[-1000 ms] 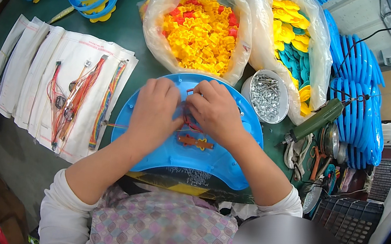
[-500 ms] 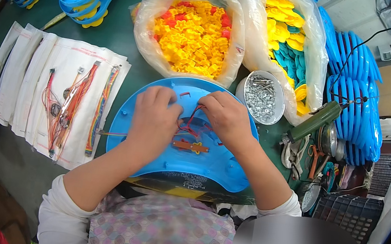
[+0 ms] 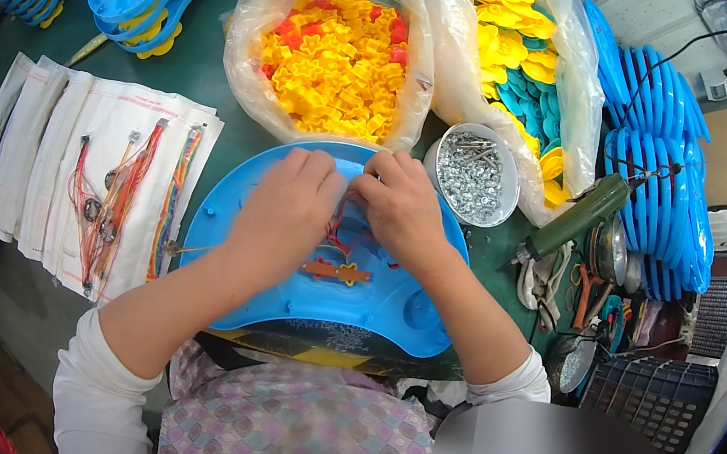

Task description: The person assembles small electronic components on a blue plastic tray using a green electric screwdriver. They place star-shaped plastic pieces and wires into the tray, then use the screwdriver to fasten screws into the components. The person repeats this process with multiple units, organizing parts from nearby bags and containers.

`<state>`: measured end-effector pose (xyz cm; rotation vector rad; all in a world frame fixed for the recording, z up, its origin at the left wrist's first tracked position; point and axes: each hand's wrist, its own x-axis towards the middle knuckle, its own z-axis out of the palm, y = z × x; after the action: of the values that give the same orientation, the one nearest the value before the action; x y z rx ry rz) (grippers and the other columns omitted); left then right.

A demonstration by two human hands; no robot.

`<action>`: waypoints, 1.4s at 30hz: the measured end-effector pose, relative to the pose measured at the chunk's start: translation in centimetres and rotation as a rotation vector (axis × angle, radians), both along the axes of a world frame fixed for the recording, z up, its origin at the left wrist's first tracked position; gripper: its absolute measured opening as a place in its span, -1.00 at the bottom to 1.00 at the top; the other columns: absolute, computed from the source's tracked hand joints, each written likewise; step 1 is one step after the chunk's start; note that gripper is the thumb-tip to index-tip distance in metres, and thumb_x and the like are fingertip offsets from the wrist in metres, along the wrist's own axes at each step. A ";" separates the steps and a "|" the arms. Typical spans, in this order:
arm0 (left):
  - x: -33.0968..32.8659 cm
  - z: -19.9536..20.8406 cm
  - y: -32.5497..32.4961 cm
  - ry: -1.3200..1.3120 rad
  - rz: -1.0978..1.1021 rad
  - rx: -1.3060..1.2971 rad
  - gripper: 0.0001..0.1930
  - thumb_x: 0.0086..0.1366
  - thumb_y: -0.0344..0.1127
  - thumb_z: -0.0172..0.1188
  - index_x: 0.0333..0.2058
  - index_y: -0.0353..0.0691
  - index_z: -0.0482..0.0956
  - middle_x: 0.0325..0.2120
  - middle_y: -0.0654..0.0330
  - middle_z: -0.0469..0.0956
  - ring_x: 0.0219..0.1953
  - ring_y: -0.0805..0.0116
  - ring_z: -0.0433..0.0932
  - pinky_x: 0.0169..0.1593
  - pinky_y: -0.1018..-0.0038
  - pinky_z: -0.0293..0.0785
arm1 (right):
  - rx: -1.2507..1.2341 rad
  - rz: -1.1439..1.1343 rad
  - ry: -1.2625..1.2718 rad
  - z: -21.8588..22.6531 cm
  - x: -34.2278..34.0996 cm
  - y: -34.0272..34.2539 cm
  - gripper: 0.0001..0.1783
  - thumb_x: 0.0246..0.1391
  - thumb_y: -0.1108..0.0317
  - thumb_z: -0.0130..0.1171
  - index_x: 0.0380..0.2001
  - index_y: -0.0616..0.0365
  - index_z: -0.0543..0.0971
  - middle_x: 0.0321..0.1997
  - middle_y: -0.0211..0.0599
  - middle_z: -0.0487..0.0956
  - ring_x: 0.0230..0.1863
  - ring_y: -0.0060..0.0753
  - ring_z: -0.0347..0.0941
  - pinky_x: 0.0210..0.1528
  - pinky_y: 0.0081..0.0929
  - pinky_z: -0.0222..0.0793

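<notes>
A blue curved plastic shell (image 3: 352, 311) lies hollow side up in front of me. Both hands work close together over its far middle. My right hand (image 3: 399, 202) pinches thin red wires (image 3: 336, 240) that hang down into the shell. Beside it, my left hand (image 3: 290, 207) is closed with its fingers bent; whatever its fingertips grip is hidden behind the knuckles. Just below the wires, an orange-brown strip (image 3: 318, 269) with a small yellow flower-shaped piece (image 3: 348, 273) sits in the shell.
Beyond the shell stand a bag of yellow and red pieces (image 3: 335, 65), a bag of yellow and teal pieces (image 3: 532, 84) and a bowl of screws (image 3: 474, 178). Wire bundles lie on white sacks (image 3: 48, 155) at left. A green electric screwdriver (image 3: 579, 215) and stacked blue shells (image 3: 660, 199) are right.
My two hands have drawn closer together, the right shifting left toward the left hand. The whole view has shifted slightly. A small red piece seen earlier in the far part of the shell is now hidden.
</notes>
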<state>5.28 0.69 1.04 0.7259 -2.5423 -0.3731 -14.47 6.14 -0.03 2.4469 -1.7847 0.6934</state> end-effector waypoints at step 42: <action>3.3 -1.6 4.7 0.027 0.019 0.011 -0.56 0.07 -0.39 0.43 -0.03 -0.29 0.61 0.05 0.03 0.47 0.18 -0.03 0.43 0.29 0.11 0.37 | -0.076 -0.253 -0.158 -0.4 1.0 5.5 -0.84 -0.12 0.39 0.46 -0.40 0.03 0.67 -0.34 -0.41 0.49 -0.23 -0.21 0.44 -0.14 -0.29 0.43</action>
<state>8.61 5.36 -0.56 0.7433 -2.5085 -0.3880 -13.48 11.69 -0.44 2.1191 -2.0340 0.9316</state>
